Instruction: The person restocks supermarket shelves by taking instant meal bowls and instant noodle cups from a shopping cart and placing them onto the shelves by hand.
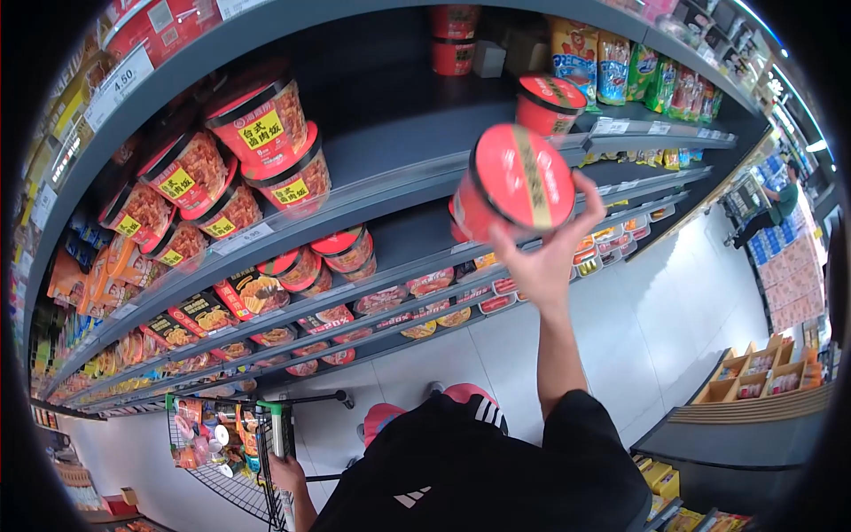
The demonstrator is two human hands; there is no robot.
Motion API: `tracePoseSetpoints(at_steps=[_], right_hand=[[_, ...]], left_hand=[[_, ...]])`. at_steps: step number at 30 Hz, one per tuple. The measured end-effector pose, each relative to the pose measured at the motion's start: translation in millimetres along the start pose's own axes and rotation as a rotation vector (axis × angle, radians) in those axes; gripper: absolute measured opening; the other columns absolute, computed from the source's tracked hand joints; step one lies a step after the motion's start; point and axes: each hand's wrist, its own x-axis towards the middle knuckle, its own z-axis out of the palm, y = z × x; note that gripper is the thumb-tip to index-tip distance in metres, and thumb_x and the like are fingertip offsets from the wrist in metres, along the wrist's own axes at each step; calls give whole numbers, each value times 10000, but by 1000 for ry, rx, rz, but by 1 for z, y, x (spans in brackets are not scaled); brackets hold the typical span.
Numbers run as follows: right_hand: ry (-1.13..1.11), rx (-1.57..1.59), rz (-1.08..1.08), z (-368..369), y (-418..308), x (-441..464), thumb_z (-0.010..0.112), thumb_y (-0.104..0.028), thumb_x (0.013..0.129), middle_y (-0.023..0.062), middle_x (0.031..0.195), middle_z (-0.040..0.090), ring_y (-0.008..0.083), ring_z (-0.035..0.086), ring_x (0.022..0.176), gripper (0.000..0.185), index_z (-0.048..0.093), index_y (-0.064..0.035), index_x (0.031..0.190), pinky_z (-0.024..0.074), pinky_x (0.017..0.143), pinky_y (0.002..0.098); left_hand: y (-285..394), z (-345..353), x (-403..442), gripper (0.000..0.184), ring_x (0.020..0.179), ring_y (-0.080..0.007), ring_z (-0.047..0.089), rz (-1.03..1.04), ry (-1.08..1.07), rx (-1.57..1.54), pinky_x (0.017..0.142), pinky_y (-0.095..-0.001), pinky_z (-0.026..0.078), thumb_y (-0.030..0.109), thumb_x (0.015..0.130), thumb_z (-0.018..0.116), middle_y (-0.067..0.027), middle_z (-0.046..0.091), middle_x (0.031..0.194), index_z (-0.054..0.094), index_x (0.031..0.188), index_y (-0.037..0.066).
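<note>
Two hands occupied | right hand [542, 266] holds red tub [521, 177] in front of the shelf [399, 175] | left hand [286, 473] curls round cart handle [277, 429], near shelf | likely step: shifting tub, direction unclear | next move seemingly needs firm grip, clear of shelf edge

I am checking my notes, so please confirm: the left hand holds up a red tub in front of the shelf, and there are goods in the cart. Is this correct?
Not quite: the right hand holds up the red tub in front of the shelf, as the head view shows. There are goods in the cart.
</note>
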Motion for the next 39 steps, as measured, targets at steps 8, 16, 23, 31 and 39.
tracePoseSetpoints(at_steps=[8, 16, 23, 31, 39], right_hand=[[84, -428, -233, 24, 23, 114, 1050, -292, 701, 251, 1336, 576, 340, 610, 1298, 1091, 306, -2, 1445, 551, 1029, 429], [70, -875, -326, 29, 38, 122, 1031, -417, 647, 206, 1228, 686, 406, 636, 1161, 968, 539, 37, 1346, 496, 996, 508], [19, -1132, -287, 39, 34, 118, 942, -552, 759, 265, 1415, 629, 428, 604, 1314, 1010, 566, 111, 1422, 446, 1145, 510], [200, -1241, -467, 38, 61, 123, 908, -656, 756, 182, 1242, 725, 404, 688, 1124, 934, 645, -2, 1368, 541, 936, 529], [346, -1438, -664, 32, 75, 120, 724, -849, 814, 117, 1104, 768, 364, 762, 838, 841, 730, -142, 1270, 616, 699, 498]], left_hand=[[12, -2, -1, 281, 887, -449, 710, -2, 92, 40, 777, -570, 535, 142, 840, 707, -198, 721, 963, 633, 1085, 27], [23, -14, -2, 212, 901, -450, 699, 14, 103, -11, 785, -563, 535, 111, 833, 719, -207, 705, 934, 606, 988, 20], [28, -22, -5, 216, 950, -427, 704, -114, -16, -113, 854, -577, 524, 150, 821, 724, -191, 719, 950, 604, 975, 58], [35, -38, -10, 251, 1016, -359, 670, -98, -16, -104, 868, -531, 499, 213, 835, 713, -141, 691, 1001, 600, 1018, 84], [33, -43, -15, 263, 978, -355, 671, -44, 37, -171, 842, -527, 506, 222, 834, 719, -131, 677, 988, 598, 1021, 82]])
